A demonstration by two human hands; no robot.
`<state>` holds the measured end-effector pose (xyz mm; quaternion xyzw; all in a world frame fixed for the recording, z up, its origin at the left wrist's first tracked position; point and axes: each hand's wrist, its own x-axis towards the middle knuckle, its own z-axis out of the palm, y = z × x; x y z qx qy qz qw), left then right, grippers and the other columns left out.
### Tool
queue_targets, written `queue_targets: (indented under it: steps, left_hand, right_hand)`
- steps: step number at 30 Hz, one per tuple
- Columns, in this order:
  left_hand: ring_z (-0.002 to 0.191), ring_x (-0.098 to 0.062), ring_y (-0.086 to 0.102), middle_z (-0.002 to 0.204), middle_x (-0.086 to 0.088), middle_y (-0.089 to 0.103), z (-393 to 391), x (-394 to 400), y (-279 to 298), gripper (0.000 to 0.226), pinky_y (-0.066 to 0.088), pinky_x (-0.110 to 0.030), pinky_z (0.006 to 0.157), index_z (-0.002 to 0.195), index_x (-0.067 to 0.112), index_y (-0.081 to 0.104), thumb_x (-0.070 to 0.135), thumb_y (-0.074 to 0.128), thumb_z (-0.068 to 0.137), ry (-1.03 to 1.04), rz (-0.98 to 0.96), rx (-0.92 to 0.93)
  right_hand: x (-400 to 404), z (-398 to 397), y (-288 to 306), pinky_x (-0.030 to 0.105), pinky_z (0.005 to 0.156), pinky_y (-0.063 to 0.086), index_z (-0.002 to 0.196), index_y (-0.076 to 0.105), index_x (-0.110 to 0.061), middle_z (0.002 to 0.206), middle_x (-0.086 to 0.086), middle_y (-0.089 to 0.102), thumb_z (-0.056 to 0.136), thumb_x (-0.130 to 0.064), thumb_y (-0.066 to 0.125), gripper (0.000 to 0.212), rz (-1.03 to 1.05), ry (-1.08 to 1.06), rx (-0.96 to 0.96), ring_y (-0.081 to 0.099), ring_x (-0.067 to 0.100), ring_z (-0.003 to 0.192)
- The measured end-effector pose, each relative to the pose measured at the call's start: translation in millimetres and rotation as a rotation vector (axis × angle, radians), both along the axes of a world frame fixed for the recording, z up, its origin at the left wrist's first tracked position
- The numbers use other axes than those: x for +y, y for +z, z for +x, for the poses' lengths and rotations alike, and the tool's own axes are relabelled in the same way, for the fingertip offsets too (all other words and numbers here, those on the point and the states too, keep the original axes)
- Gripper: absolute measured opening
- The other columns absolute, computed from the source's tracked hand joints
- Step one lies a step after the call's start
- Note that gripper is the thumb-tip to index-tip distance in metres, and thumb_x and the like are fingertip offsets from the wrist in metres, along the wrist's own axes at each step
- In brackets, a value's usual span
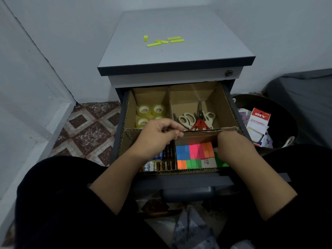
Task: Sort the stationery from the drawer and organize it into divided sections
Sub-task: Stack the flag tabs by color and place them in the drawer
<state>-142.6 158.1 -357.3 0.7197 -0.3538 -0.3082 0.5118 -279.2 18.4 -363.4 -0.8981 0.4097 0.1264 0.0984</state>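
The open drawer [179,180] holds a cardboard divider [206,131] making four sections: tape rolls [150,112] back left, scissors [196,119] back right, batteries [161,162] front left, coloured sticky notes [195,155] front right. The left hand [158,135] hovers over the middle, its grip pinching the top edge of the cross divider between thumb and curled fingers. The right hand [231,146] dips into the sticky-note section; its fingers are hidden, so I cannot tell its grip. Yellow strips [165,41] lie scattered on the grey cabinet top [197,42]. A dark bin [280,112] with packaging stands right; patterned floor tiles [89,130] and pale walls [53,42] lie left.
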Motion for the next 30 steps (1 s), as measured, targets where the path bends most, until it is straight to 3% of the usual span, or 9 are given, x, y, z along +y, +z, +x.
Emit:
queue_targets:
  steps: [3,9,11,13,16,18,23,28,30]
  left_hand:
    - [0.08,-0.003,0.065,0.088,0.001,0.074,-0.5,-0.1,0.9,0.02,0.046,-0.011,0.063,0.092,0.019,0.07,0.003,0.057,0.091,-0.002,0.002,-0.005]
    - [0.087,-0.012,0.067,0.089,-0.001,0.074,0.0,0.7,1.2,0.02,0.047,-0.012,0.064,0.092,0.018,0.07,0.003,0.057,0.091,-0.003,0.001,-0.001]
    - [0.087,-0.012,0.067,0.09,-0.002,0.074,0.4,0.9,1.3,0.02,0.046,-0.01,0.063,0.093,0.017,0.07,0.002,0.057,0.091,-0.003,-0.002,0.011]
    - [0.087,-0.012,0.067,0.09,-0.003,0.074,0.4,0.8,1.0,0.02,0.046,-0.01,0.063,0.092,0.017,0.07,0.001,0.057,0.091,-0.006,-0.005,0.021]
    - [0.088,-0.012,0.067,0.09,-0.003,0.074,-0.1,0.4,1.2,0.02,0.046,-0.01,0.062,0.093,0.016,0.07,0.001,0.057,0.091,-0.006,-0.006,0.027]
    - [0.09,-0.013,0.068,0.091,-0.002,0.074,-0.1,-0.1,1.4,0.019,0.047,-0.01,0.063,0.093,0.016,0.07,0.002,0.057,0.091,-0.005,-0.001,0.021]
    - [0.09,-0.014,0.068,0.089,0.0,0.074,0.5,0.1,0.6,0.019,0.047,-0.012,0.064,0.093,0.018,0.07,0.003,0.058,0.091,-0.002,0.002,0.013]
    - [0.087,-0.014,0.066,0.088,0.001,0.074,0.6,-0.5,-0.1,0.02,0.049,-0.016,0.066,0.091,0.02,0.07,0.003,0.058,0.091,-0.002,0.005,-0.004]
    - [0.086,-0.012,0.065,0.088,0.0,0.074,0.5,-0.8,-0.2,0.02,0.049,-0.016,0.066,0.091,0.019,0.07,0.003,0.058,0.091,-0.002,0.005,-0.006]
  right_hand:
    - [0.1,-1.3,0.4,0.031,0.067,0.045,0.079,0.053,-0.015,0.068,-0.001,0.041,0.092,-0.012,0.053,0.013,-0.001,-0.003,-0.002,0.052,0.022,0.076]
    - [-0.6,-3.3,8.9,0.032,0.068,0.049,0.07,0.051,-0.018,0.072,0.0,0.052,0.091,-0.022,0.056,0.023,0.057,-0.042,0.015,0.057,0.021,0.074]
    - [-3.7,-5.2,17.0,0.03,0.069,0.051,0.074,0.061,-0.017,0.079,0.003,0.06,0.089,-0.022,0.057,0.017,0.112,-0.04,0.021,0.059,0.019,0.074]
    - [-6.1,-7.7,24.3,0.025,0.063,0.05,0.082,0.07,-0.015,0.08,0.005,0.068,0.088,-0.018,0.058,0.014,0.263,-0.049,-0.068,0.061,0.016,0.07]
    - [1.1,-6.0,25.4,0.019,0.048,0.049,0.081,0.069,-0.009,0.075,0.011,0.071,0.087,-0.006,0.063,0.009,0.561,-0.129,-0.318,0.064,0.013,0.061]
    - [8.4,0.8,18.9,0.022,0.051,0.053,0.079,0.066,-0.009,0.072,0.01,0.069,0.087,-0.002,0.063,0.011,0.633,-0.148,-0.375,0.065,0.013,0.059]
    - [18.0,18.6,2.9,0.033,0.07,0.058,0.077,0.065,-0.018,0.076,0.008,0.07,0.088,-0.008,0.063,0.015,0.594,-0.082,-0.306,0.068,0.02,0.071]
    - [20.0,19.0,-0.1,0.024,0.059,0.052,0.075,0.067,-0.023,0.071,-0.001,0.068,0.087,-0.014,0.067,0.015,0.518,0.027,-0.267,0.062,0.009,0.06]
    - [21.8,18.8,0.1,0.022,0.061,0.05,0.081,0.07,-0.022,0.078,-0.003,0.068,0.086,-0.016,0.067,0.008,0.483,0.064,-0.252,0.06,0.006,0.066]
